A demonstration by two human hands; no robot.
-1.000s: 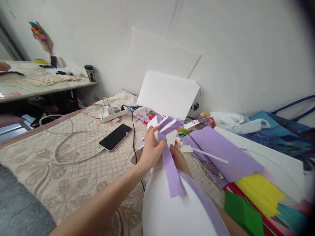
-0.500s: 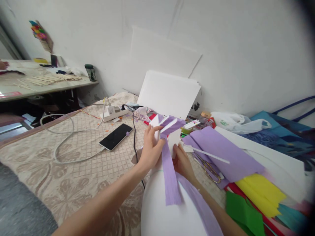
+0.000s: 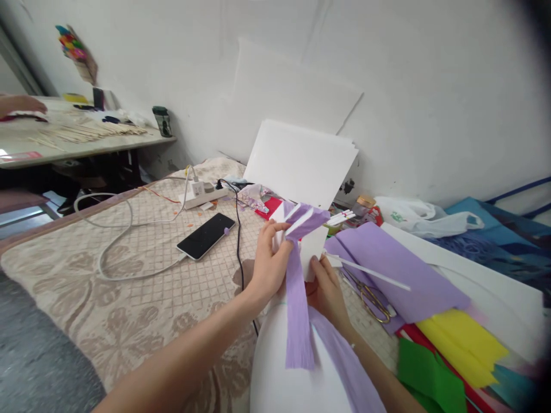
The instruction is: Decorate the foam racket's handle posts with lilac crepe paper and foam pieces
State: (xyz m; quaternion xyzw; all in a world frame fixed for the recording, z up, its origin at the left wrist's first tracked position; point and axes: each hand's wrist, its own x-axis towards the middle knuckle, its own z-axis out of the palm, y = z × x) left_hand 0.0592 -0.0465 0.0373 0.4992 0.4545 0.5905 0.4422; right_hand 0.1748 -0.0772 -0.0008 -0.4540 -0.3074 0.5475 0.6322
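Observation:
In front of me, my left hand (image 3: 273, 258) pinches a purple crepe paper strip (image 3: 298, 321) against a white card piece (image 3: 313, 245). The strip crosses the card's upper part in slanted bands, and its loose end hangs down. My right hand (image 3: 328, 284) grips the lower right edge of the same card; some of its fingers are hidden behind it. Below both hands lies a large white curved sheet (image 3: 275, 367) with another purple strip (image 3: 350, 361) along it. Scissors with gold handles (image 3: 373, 301) rest right of my right hand.
A charging phone (image 3: 206, 236) and a power strip (image 3: 202, 198) lie left on the patterned cloth (image 3: 150, 310). Purple crepe paper (image 3: 400, 264), yellow (image 3: 465, 347) and green sheets (image 3: 430, 376) are at right. White boards (image 3: 301, 160) lean on the wall. Another person's hand (image 3: 21, 105) is over the far table.
The view has shifted slightly, so most things sit a little further right. Both my hands keep their hold on the card and strip. The other person's hand reaches further into view at far left.

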